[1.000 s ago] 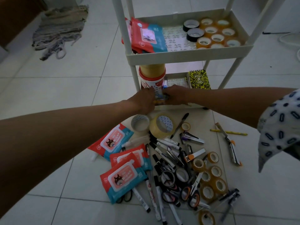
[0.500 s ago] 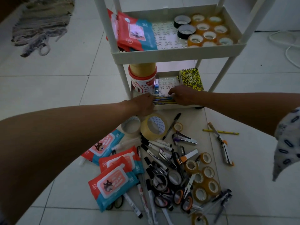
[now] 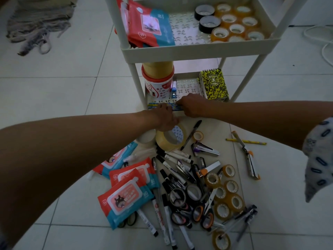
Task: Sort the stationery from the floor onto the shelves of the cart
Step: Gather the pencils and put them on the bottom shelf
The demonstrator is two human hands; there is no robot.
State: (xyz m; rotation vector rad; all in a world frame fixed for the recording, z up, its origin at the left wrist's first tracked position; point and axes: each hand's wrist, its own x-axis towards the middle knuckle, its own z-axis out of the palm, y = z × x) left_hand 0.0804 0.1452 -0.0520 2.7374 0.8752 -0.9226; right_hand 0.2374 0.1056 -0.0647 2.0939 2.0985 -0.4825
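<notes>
My left hand point(image 3: 163, 115) and my right hand point(image 3: 191, 107) both lie on a bundle of pencils point(image 3: 155, 105) laid along the front edge of the cart's lower shelf point(image 3: 187, 87). The fingers curl over the pencils and hide the middle of the bundle. On the floor in front lies a heap of markers point(image 3: 173, 157), scissors point(image 3: 180, 197), small tape rolls point(image 3: 232, 186), a big tape roll point(image 3: 171, 138), a stapler point(image 3: 205, 147) and three wipes packs point(image 3: 126, 197). A yellow pencil point(image 3: 246, 141) lies apart at the right.
The upper shelf point(image 3: 198, 51) holds wipes packs point(image 3: 149, 24) and several tape rolls point(image 3: 232, 24). A red-and-white tub point(image 3: 158, 78) and a yellow notebook point(image 3: 214, 83) stand on the lower shelf. A grey cloth point(image 3: 39, 20) lies far left, a white cable point(image 3: 324, 42) far right.
Both hands have stayed on the pencils at the shelf's front edge, spreading slightly apart along the bundle. The view has tilted down and closer to the cart.
</notes>
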